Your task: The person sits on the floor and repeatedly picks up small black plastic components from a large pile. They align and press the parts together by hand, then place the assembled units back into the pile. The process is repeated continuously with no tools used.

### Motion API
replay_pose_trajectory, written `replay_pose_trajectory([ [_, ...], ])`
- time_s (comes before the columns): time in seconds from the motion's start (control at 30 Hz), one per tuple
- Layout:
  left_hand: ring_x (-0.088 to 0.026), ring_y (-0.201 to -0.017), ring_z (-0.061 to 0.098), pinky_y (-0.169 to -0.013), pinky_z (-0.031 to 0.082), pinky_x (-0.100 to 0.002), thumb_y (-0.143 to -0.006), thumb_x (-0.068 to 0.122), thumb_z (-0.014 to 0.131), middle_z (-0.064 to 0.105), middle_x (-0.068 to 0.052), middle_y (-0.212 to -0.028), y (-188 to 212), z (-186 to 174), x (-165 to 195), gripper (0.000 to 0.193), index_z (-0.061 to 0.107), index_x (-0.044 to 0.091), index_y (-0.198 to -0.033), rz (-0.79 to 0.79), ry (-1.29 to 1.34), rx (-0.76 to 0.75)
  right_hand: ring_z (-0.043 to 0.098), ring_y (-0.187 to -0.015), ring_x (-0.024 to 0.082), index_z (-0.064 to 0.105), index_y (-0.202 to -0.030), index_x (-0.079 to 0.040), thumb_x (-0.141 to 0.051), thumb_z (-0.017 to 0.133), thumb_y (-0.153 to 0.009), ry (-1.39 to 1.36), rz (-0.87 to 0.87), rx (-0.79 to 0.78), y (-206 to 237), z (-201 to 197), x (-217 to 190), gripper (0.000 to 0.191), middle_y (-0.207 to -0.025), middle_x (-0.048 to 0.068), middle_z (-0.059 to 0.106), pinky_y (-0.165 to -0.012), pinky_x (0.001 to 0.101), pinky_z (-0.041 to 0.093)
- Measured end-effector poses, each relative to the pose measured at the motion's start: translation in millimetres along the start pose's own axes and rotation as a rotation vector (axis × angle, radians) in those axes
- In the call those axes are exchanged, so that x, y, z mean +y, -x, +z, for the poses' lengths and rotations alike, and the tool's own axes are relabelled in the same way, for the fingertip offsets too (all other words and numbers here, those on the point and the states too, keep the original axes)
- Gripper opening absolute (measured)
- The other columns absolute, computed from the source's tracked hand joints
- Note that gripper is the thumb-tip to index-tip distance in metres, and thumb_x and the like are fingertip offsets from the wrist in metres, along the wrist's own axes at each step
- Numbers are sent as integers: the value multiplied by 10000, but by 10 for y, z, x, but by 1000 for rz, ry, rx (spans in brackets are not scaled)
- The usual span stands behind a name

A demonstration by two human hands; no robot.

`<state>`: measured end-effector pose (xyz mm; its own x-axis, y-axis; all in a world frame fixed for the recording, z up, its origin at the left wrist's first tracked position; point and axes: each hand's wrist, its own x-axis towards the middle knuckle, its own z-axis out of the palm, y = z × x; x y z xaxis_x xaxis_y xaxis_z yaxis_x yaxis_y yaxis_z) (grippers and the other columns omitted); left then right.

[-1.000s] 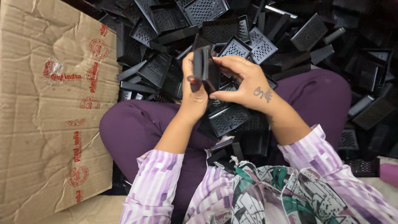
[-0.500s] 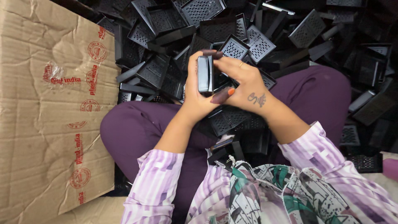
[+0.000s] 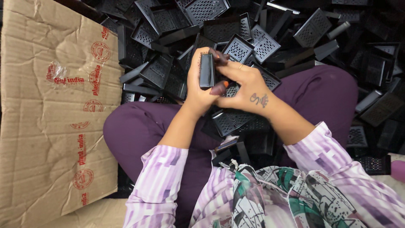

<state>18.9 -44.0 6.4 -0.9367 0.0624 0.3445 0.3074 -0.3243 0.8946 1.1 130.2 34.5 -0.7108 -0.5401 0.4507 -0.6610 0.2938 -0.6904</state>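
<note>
Clearly both hands clamp one black part above the lap: left hand cradles its back, right hand pinches its edge. Better to press evenly, thumbs square, away from the pile and cardboard.

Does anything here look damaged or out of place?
Only the flattened brown cardboard sheet on the left looks worn: creased and dented. The black perforated plastic parts lie in a loose heap, and both hands grip one black piece.
</note>
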Motion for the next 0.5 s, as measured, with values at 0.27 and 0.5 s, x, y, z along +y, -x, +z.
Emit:
replay_pose_trajectory([
  [0.27,-241,-1185,617,-1031,545,-376,-804,354,814,588,-149,-1167,-24,-16,100,724,457,47,-1355,-76,200,92,719,-1053,256,606,-1373,27,-308,950,-726,-90,135,-48,-13,39,14,805,-1290,183,668,-966,354,588],
  [0.5,-171,-1063,747,-952,622,-312,-805,435,765,710,-92,-1169,34,-121,437,678,495,79,-1315,-66,-591,155,688,-1143,274,574,-1411,23,-291,927,-772,-47,69,-49,-82,-92,-3,795,-1300,160,683,-978,375,549],
])
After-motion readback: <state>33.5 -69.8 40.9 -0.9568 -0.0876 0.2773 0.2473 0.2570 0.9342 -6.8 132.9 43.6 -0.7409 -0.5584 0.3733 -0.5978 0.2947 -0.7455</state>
